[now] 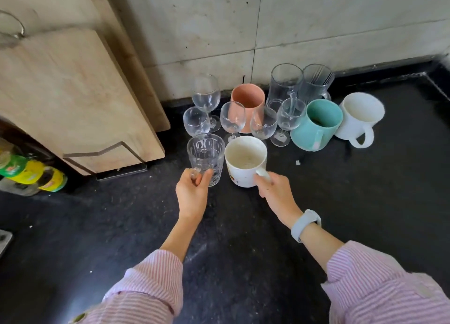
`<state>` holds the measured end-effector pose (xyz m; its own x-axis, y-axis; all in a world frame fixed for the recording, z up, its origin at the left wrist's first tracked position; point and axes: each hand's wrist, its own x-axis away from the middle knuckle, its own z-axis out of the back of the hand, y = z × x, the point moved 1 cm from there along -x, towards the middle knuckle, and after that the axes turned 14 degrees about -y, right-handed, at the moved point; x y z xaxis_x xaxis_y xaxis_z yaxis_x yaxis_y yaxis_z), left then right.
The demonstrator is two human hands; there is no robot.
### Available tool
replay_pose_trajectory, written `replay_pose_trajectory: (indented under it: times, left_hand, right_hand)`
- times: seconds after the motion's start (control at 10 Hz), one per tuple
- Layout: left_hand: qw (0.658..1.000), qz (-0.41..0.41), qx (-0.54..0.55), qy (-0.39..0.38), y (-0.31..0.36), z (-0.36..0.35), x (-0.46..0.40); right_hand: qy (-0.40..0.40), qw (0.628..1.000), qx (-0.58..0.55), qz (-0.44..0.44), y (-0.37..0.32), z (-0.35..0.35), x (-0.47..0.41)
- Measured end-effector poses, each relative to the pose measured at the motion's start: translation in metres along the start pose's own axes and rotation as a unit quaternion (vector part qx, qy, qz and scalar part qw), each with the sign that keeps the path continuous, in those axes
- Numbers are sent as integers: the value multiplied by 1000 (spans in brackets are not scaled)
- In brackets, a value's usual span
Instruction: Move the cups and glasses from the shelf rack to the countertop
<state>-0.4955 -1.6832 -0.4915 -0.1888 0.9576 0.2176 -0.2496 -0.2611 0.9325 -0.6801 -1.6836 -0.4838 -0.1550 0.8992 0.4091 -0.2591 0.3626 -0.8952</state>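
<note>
My left hand [193,192] grips the handle of a clear patterned glass mug [206,156], which stands upright on the black countertop [243,238]. To its right, my right hand [274,189] holds the handle of a white printed mug [244,161], also upright on the counter. Behind them stand several wine glasses [205,93], a pink cup [249,99], two tall clear glass mugs [286,82], a teal mug [319,122] and a white mug [360,115]. The shelf rack is out of view.
Wooden cutting boards [73,99] lean in a metal holder at the left. Green and yellow bottles [29,172] lie at the far left. A concrete tiled wall [267,26] runs behind the cups. A small white chip [297,162] lies on the counter.
</note>
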Motion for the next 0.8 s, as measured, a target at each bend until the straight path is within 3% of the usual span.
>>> replay_pose_trajectory:
  times: [0.4,0.6,0.7,0.8]
  left_hand:
    - [998,39,-33,-43,-13,3,-8]
    - [991,23,-115,-68,-13,2,-9]
    - [972,31,-226,-58,-25,6,3]
    - [920,29,-377,-98,-42,11,18]
  right_hand:
    - [-13,992,120,-37,2,-2,-17]
    - [12,981,189,-40,-1,-2,-15]
    - [1,970,235,-59,-3,2,-13]
    - [52,967,244,-53,-19,16,1]
